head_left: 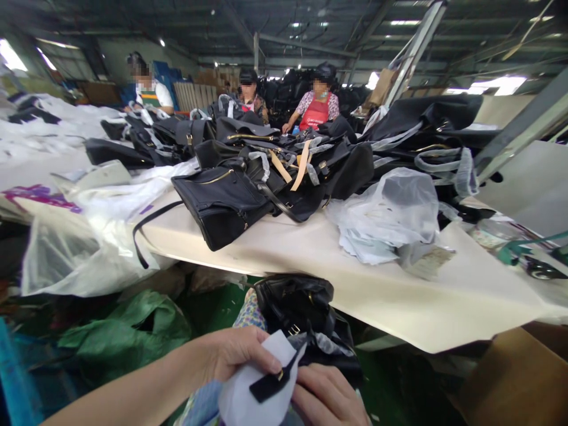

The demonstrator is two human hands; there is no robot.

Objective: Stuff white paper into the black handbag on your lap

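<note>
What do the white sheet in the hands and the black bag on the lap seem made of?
The white sheet: probably thin paper or foam, matte, bending softly. The black bag: likely leather or imitation, faint sheen, soft creases.

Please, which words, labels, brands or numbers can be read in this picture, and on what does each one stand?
No text here can be read with certainty.
On the red apron of a person at the far side: white print, too small and blurred to read.
On the white sheet at the left: purple marks, blurred, not readable.
On the white wrap pinched by the left hand: no print shows.
</note>
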